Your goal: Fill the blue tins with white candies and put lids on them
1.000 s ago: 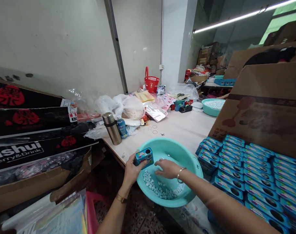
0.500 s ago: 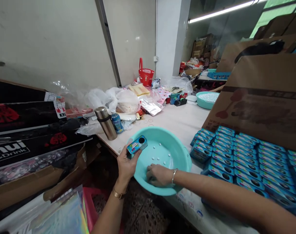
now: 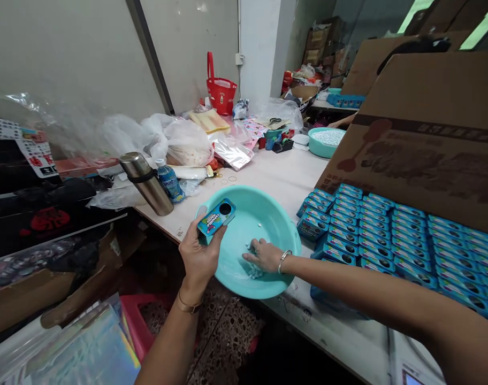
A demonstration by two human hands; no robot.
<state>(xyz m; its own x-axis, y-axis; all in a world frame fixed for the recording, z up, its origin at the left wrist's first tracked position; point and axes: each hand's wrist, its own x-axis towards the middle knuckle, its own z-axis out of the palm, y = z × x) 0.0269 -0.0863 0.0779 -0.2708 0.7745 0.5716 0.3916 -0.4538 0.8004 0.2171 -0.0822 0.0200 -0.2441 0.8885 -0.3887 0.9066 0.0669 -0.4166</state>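
Over the basin's left side: left hand [image 3: 199, 259] grips the box [image 3: 216, 218] between thumb and fingers, from its near side.
Box: held tilted, printed face up; long axis slants from near left to far right, round dark spot at the far right end.
Right hand [image 3: 265, 255]: down in the basin [image 3: 233, 255], right of the box and a little nearer the wearer; fingers bent, touching pellets [image 3: 255, 272]. Cannot tell if any are gripped.
Box to pellets: box up and left of them; right hand nearer the pellets, left hand the box.
Pellets: small, pale, smooth-looking, bunched under the fingers; one loose beyond.
Basin: round, smooth, turquoise plastic, over the table's near edge.
Stock boxes [image 3: 378, 230]: right of the basin, glossy blue, close rows, dark round spots.
Flask [image 3: 150, 184]: brushed metal, beside a blue plastic bottle [image 3: 170, 183].
Bags [image 3: 188, 141]: thin, crumpled, translucent.
Carton [image 3: 428, 115]: brown cardboard, standing behind the rows.
Far basin [image 3: 321, 148]: turquoise, heaped white; co-worker's hand [image 3: 342, 122] near.
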